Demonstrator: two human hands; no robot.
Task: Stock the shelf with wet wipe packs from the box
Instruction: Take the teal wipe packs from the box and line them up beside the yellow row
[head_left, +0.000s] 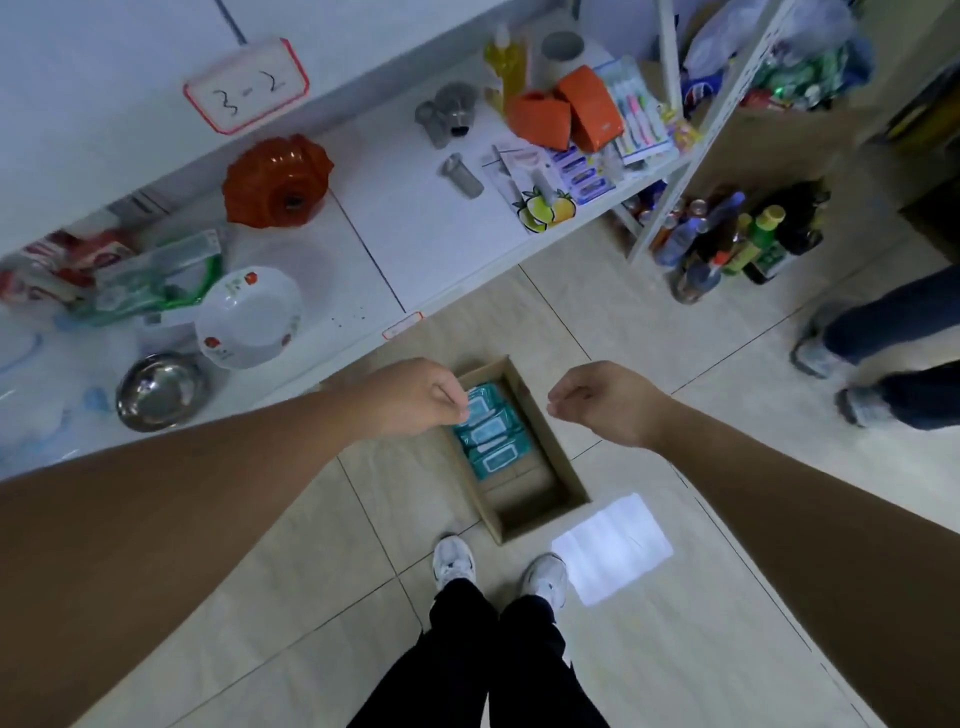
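Down below you, the brown cardboard box (553, 452) has teal wet wipe packs (491, 439) in it; your left hand (415, 400) and right hand (608, 402) hover above, fingers curled, both empty.

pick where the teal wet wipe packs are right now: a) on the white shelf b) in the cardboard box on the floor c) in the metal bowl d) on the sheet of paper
b: the wet wipe packs lie inside the open cardboard box, which sits on the floor.
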